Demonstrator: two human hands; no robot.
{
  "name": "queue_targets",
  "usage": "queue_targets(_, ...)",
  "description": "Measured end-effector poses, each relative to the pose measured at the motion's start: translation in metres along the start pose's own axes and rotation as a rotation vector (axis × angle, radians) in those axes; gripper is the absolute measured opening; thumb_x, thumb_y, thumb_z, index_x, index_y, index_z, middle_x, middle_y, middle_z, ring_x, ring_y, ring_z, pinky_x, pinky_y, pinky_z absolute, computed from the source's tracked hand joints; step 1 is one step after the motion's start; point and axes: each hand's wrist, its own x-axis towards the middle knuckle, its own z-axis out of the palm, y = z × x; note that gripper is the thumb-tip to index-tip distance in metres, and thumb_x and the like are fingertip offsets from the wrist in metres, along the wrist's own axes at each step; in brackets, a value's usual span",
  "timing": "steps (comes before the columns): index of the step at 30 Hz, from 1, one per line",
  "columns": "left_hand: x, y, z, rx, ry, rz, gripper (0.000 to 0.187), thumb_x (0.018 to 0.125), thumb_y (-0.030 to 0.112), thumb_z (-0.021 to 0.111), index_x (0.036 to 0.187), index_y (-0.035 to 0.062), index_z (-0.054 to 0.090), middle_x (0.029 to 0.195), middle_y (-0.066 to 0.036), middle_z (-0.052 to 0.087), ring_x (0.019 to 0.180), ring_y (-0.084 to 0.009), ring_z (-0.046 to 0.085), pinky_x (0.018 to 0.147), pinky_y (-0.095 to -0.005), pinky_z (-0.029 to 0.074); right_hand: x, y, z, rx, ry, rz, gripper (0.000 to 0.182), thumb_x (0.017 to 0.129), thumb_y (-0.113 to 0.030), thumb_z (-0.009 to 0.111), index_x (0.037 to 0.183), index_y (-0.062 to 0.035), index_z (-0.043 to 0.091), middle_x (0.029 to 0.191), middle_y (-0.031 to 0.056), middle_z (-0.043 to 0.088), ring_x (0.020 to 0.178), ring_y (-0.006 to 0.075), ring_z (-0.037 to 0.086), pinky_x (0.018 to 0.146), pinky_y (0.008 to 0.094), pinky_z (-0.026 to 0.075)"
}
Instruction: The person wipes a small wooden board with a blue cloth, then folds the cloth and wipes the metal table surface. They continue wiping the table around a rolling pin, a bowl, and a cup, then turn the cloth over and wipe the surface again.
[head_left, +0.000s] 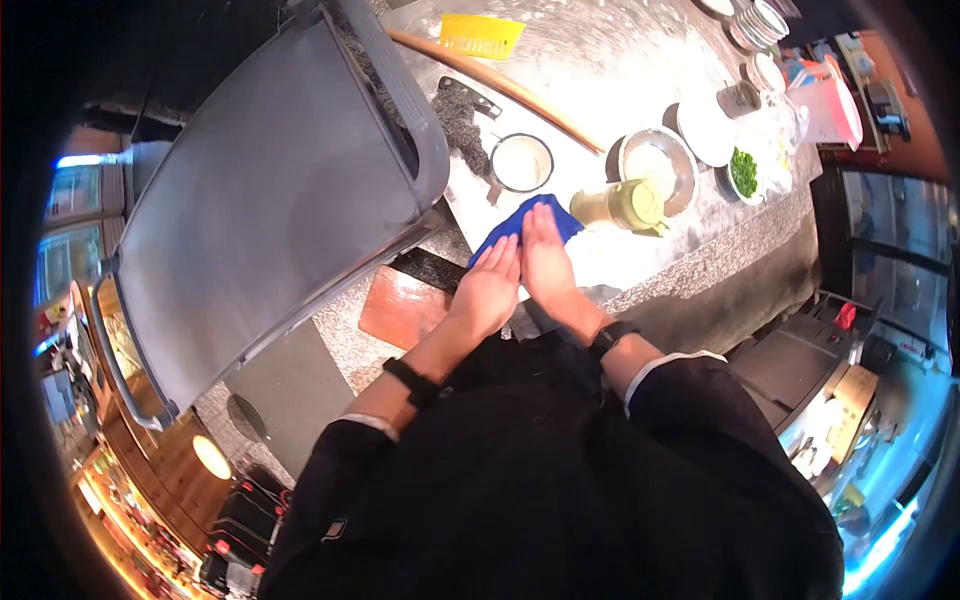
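Note:
Both of my hands lie on a blue cloth point(508, 228) at the counter's near edge. My left hand point(488, 290) is flat, its fingers stretched over the cloth's left part. Beside it, my right hand point(546, 258) also has its fingers stretched out flat on the cloth. A greenish jug point(618, 206) lies or stands just right of the cloth; which one I cannot tell. Beyond the cloth is a white dark-rimmed mug point(521, 163), with its handle toward me.
A large grey cart or tray point(280, 190) fills the left. On the counter point(600, 60) are a wooden rod point(500, 85), a yellow scraper point(482, 36), a black-handled tool point(470, 97), a metal bowl point(684, 160) and a bowl of chopped greens point(743, 174).

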Motion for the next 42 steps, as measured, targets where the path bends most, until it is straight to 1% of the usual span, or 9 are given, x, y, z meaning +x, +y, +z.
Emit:
queue_targets(4,-0.032,0.003,-0.001,-0.116,-0.035,-0.038,0.053,0.079,0.012,0.058,0.126,-0.0097,0.048,0.136,-0.027,0.045,0.132,-0.0363,0.04,0.112,-0.0431,0.029,-0.024,-0.016,0.003,0.043,-0.051,-0.197,0.047,0.087,-0.005,0.046,0.128,0.0172,0.042,0.137,0.0343,0.039,0.134,0.0418,0.036,0.113,0.0435,0.029)
queue_targets(9,0.013,0.005,0.007,0.226,-0.2,-0.043,0.056,0.082,0.017,0.055,0.13,-0.0104,0.046,0.138,-0.024,0.046,0.137,-0.0311,0.035,0.114,-0.0399,0.027,0.006,0.003,-0.002,-0.106,-0.056,-0.113,0.048,0.09,-0.007,0.047,0.131,0.0162,0.039,0.139,0.035,0.038,0.134,0.0412,0.036,0.112,0.0421,0.03)
queue_targets(17,0.039,0.003,0.023,0.195,-0.023,-0.158,0.054,0.083,0.022,0.055,0.128,-0.0076,0.05,0.139,-0.022,0.046,0.137,-0.0298,0.035,0.115,-0.0407,0.023,0.035,0.013,-0.012,-0.109,-0.092,-0.037,0.052,0.089,-0.005,0.048,0.135,0.0158,0.036,0.14,0.0352,0.036,0.134,0.0421,0.034,0.111,0.0404,0.032)
queue_targets(25,-0.043,0.017,0.019,0.075,-0.072,-0.092,0.049,0.085,0.018,0.049,0.127,-0.0078,0.052,0.139,-0.02,0.047,0.135,-0.0289,0.038,0.114,-0.0402,0.025,-0.031,-0.024,0.001,-0.138,-0.205,-0.127,0.049,0.088,-0.005,0.048,0.129,0.0208,0.038,0.135,0.0405,0.038,0.131,0.0482,0.037,0.111,0.0433,0.032)
queue_targets(29,-0.008,0.013,0.02,0.168,0.029,-0.109,0.047,0.085,0.016,0.048,0.125,-0.0081,0.054,0.134,-0.019,0.052,0.134,-0.0282,0.04,0.114,-0.0397,0.027,-0.002,-0.016,-0.012,-0.321,-0.208,-0.123,0.048,0.087,-0.003,0.048,0.129,0.0188,0.04,0.133,0.039,0.041,0.129,0.0464,0.04,0.104,0.0403,0.041)
queue_targets(31,0.016,0.002,0.016,0.24,-0.059,-0.071,0.046,0.083,0.016,0.05,0.123,-0.008,0.056,0.132,-0.019,0.054,0.132,-0.0284,0.042,0.113,-0.0394,0.028,0.021,-0.004,-0.012,-0.225,-0.12,-0.064,0.047,0.085,-0.003,0.049,0.126,0.0195,0.043,0.129,0.0396,0.045,0.125,0.0474,0.045,0.1,0.0389,0.045)
queue_targets(35,0.001,0.001,0.015,0.111,-0.069,-0.059,0.046,0.083,0.016,0.05,0.122,-0.008,0.056,0.131,-0.022,0.053,0.131,-0.0298,0.042,0.112,-0.0412,0.029,0.015,-0.011,-0.005,-0.289,-0.101,-0.045,0.047,0.085,-0.006,0.051,0.125,0.019,0.046,0.129,0.0389,0.046,0.123,0.0464,0.048,0.102,0.0419,0.044)
queue_targets(37,-0.028,0.002,0.013,0.038,-0.036,-0.025,0.045,0.084,0.015,0.049,0.121,-0.0086,0.055,0.133,-0.025,0.05,0.131,-0.0326,0.042,0.111,-0.0432,0.03,-0.015,-0.02,0.011,-0.548,-0.189,-0.273,0.048,0.085,-0.009,0.051,0.125,0.0179,0.047,0.129,0.0375,0.047,0.123,0.0443,0.049,0.103,0.0437,0.042)
queue_targets(42,-0.017,0.002,0.018,0.321,-0.088,0.06,0.049,0.085,0.017,0.048,0.128,-0.0072,0.051,0.136,-0.025,0.048,0.134,-0.0342,0.038,0.113,-0.0431,0.027,-0.004,-0.014,0.018,-0.32,-0.082,-0.172,0.053,0.083,-0.011,0.052,0.125,0.0203,0.044,0.129,0.0378,0.047,0.126,0.0452,0.045,0.11,0.0413,0.033)
